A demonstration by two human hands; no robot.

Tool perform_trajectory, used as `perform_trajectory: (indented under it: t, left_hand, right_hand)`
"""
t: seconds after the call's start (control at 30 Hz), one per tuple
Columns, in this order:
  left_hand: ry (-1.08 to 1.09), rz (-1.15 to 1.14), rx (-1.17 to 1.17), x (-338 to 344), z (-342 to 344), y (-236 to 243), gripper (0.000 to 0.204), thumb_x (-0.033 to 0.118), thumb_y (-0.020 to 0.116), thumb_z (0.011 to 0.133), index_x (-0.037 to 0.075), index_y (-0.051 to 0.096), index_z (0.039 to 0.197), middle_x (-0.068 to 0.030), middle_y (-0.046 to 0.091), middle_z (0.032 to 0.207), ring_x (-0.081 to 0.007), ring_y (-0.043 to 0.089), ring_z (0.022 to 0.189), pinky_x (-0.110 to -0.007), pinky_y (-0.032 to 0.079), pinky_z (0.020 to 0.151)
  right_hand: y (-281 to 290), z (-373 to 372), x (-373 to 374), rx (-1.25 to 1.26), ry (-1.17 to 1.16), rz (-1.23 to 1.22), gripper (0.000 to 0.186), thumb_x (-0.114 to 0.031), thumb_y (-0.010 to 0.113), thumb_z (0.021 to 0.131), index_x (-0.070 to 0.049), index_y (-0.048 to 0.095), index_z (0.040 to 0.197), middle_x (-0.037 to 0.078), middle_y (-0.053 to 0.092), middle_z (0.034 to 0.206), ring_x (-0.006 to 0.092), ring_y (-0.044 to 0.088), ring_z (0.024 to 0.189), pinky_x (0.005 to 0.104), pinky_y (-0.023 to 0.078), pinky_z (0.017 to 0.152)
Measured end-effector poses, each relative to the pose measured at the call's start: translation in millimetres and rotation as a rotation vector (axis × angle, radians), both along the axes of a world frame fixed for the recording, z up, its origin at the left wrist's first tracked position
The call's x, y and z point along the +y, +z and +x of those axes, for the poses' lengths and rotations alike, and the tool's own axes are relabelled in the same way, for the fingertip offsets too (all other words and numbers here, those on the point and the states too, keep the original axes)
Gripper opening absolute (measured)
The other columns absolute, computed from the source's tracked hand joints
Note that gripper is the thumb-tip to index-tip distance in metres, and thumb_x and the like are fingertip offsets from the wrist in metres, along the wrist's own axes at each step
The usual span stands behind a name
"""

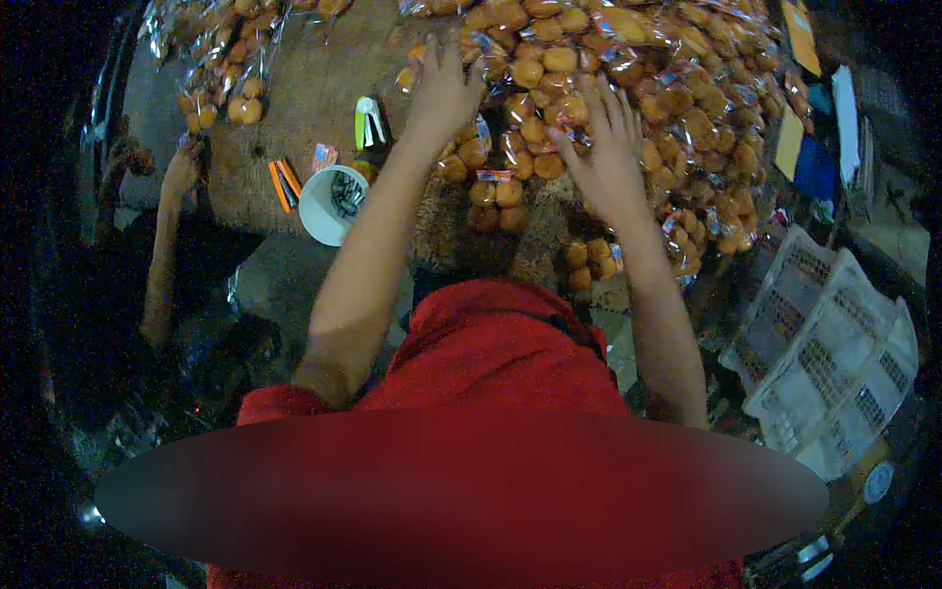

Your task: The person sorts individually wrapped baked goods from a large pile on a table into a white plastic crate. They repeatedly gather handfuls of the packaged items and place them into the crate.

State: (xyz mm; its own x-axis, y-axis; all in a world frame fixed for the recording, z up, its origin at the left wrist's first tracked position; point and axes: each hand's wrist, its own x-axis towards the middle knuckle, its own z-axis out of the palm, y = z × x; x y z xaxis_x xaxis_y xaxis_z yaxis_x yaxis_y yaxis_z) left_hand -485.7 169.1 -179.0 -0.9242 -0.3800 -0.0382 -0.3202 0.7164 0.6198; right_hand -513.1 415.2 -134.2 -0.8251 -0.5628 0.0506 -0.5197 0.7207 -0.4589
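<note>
Over clear packets of orange buns [608, 59], left hand [444, 98] and right hand [603, 157] lie spread flat.

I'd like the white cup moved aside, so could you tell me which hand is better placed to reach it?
Probably the left hand: the white cup lies just left of that forearm, while the right hand rests on bagged buns farther right.

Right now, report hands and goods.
Left hand and right hand open, spread flat on pile of bagged orange buns. Stapler, white cup left of the arms.
</note>
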Motion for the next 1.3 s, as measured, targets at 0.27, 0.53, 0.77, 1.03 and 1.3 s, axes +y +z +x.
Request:
perform_trajectory:
  t: [0.27,0.53,0.77,1.03,1.3]
  left_hand:
    - [-0.519,-0.060,-0.279,137,149,-6,0.059,0.030,0.062,0.097,0.017,0.042,0.151,-0.0207,0.017,0.165,-0.0478,0.018,0.150,-0.064,0.025,0.117]
    - [-0.425,-0.081,-0.212,147,145,18,0.060,0.032,0.061,0.098,0.010,0.042,0.151,-0.0188,0.031,0.160,-0.0427,0.029,0.147,-0.058,0.035,0.113]
    - [-0.436,-0.455,-0.033,148,52,-5,0.060,0.029,0.063,0.095,0.014,0.045,0.150,-0.0176,0.030,0.161,-0.0401,0.025,0.150,-0.058,0.032,0.115]
    - [-0.498,-0.307,-0.220,105,108,7,0.063,0.026,0.071,0.088,0.016,0.048,0.147,-0.0125,0.034,0.160,-0.0341,0.034,0.146,-0.054,0.035,0.113]
    - [-0.468,-0.239,-0.533,84,43,43,0.082,0.037,0.072,0.088,0.013,0.032,0.155,-0.0212,0.040,0.151,-0.0437,0.053,0.128,-0.053,0.051,0.099]
  right_hand:
    - [-8,158,135,-0.231,-0.148,0.209,0.055,-0.029,0.073,0.092,-0.005,0.057,0.138,0.020,0.045,0.153,0.0420,0.043,0.139,0.0524,0.033,0.115]
    - [-30,82,141,-0.010,-0.326,-0.165,0.068,-0.044,0.066,0.095,-0.008,0.046,0.148,0.026,0.024,0.161,0.0491,0.024,0.146,0.0580,0.024,0.119]
    - [-1,81,129,-0.256,-0.207,-0.115,0.071,-0.042,0.070,0.092,-0.008,0.045,0.148,0.023,0.043,0.150,0.0438,0.037,0.141,0.0518,0.033,0.115]
    - [-42,-21,15,0.068,-0.040,0.178,0.059,-0.043,0.072,0.089,-0.007,0.055,0.134,0.017,0.048,0.145,0.0371,0.042,0.138,0.0577,0.029,0.117]
    - [-13,8,51,0.124,-0.472,-0.247,0.046,-0.024,0.072,0.090,0.000,0.056,0.126,0.024,0.055,0.128,0.0449,0.050,0.123,0.0530,0.044,0.103]
